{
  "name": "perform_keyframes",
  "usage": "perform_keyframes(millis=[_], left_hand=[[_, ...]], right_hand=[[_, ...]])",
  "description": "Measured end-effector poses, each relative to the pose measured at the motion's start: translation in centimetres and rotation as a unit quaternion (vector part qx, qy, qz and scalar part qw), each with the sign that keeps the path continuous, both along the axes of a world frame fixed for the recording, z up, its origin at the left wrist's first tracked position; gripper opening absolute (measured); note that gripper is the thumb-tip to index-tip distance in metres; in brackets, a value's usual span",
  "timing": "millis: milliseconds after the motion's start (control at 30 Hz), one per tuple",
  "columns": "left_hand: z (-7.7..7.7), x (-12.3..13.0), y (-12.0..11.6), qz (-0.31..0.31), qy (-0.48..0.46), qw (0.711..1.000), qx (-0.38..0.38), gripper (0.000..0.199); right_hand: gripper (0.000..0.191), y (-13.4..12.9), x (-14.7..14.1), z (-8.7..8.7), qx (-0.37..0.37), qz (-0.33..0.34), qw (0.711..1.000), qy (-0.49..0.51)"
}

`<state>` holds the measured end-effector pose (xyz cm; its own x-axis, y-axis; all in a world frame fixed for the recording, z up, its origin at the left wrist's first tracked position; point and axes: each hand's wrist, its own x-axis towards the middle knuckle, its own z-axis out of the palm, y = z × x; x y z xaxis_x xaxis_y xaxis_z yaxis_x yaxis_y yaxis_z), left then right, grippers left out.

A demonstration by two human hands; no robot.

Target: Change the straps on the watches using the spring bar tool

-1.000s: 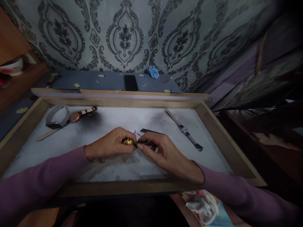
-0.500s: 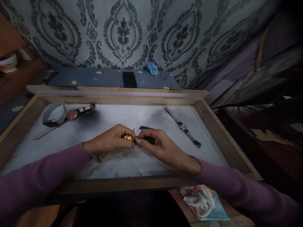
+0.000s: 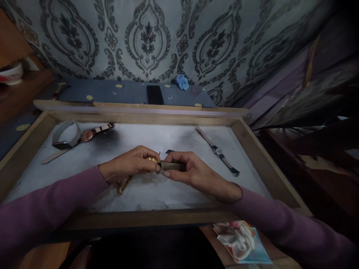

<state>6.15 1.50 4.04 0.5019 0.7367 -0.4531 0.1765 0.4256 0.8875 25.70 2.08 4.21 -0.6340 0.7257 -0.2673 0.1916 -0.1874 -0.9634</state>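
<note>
Near the middle of the wooden-framed tray (image 3: pixel 157 218), my left hand (image 3: pixel 131 164) pinches a small gold watch (image 3: pixel 152 160). A gold chain-like band (image 3: pixel 123 185) hangs below that hand. My right hand (image 3: pixel 196 173) is closed on a flat, greyish-brown strap (image 3: pixel 172 166), whose left end meets the gold watch at my left fingertips. How the two are joined is hidden by the fingers. Just behind my right fingers, the tip of a dark flat piece (image 3: pixel 169 151) lies on the white tray floor.
A mesh-band watch (image 3: pixel 67 136) and a brown-faced watch (image 3: pixel 87 135) lie at the tray's left. Another strap watch (image 3: pixel 217 151) lies at the right. Behind are a black phone (image 3: pixel 155 95) and a blue crumpled cloth (image 3: pixel 182 82). A colourful packet (image 3: pixel 241 243) sits below the front edge.
My right fingers have spread apart slightly and now show the flat side of the strap. More of the gold band shows below my left hand. The view has shifted a little.
</note>
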Motion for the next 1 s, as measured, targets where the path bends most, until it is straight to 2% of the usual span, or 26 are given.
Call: perform_keyframes(millis=[167,500,867,1000], left_hand=[[0.03,0.12,-0.01,0.025,0.007,0.999,-0.020,0.010],[0.04,0.19,0.02,0.025,-0.004,0.999,-0.037,0.013],[-0.30,0.07,0.24,-0.017,-0.008,0.999,-0.031,0.012],[-0.59,-0.15,0.23,-0.009,-0.005,0.999,-0.031,0.014]], right_hand=[[0.030,0.11,-0.09,-0.35,0.026,0.000,1.000,0.004],[0.032,-0.09,-0.12,-0.12,0.043,-0.001,0.999,0.004],[0.031,0.10,-0.20,-0.20,-0.001,-0.013,1.000,-0.006],[0.028,0.18,-0.13,0.01,-0.026,-0.020,0.999,-0.007]])
